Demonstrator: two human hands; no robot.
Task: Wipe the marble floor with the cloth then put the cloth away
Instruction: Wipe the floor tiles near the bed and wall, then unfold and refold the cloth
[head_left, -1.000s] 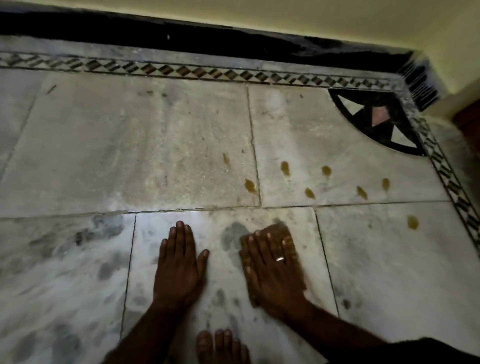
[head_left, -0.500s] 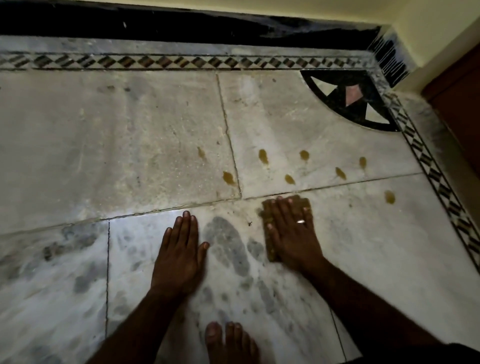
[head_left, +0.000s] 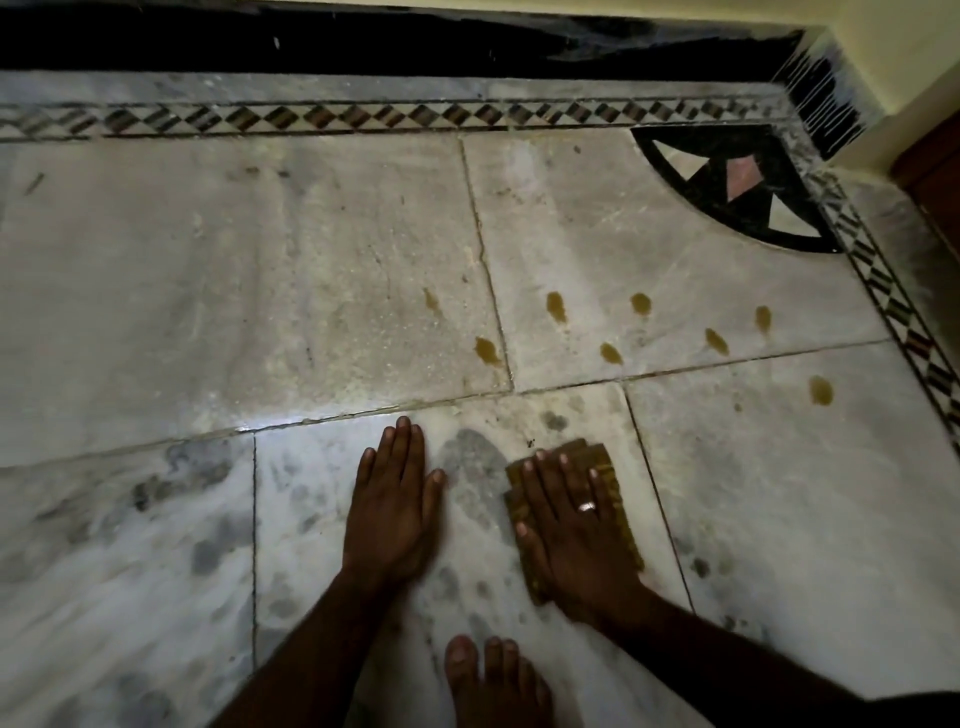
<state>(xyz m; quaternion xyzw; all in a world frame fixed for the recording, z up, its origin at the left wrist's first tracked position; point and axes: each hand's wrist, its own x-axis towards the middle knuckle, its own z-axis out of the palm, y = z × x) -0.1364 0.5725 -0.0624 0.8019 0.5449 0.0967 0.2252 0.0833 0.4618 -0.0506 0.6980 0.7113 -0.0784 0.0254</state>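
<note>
Presses folded cloth (head_left: 597, 457) onto marble floor (head_left: 208, 286) under flat right hand (head_left: 576, 525); rests left hand (head_left: 392, 504), fingers straight, just beside. Shows yellow-brown drops (head_left: 556, 304) beyond, near patterned border (head_left: 311, 117).

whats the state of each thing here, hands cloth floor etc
marble floor, dark smudges on the near slabs
yellow-brown spots, unwiped, on the far slabs
cloth, folded, lying flat
right hand, fingers straight, pressing on the cloth
left hand, flat on bare floor, holding nothing
foot, bare, on the floor

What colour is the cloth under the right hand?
Yellowish brown cloth, best seen in the head view.
</note>
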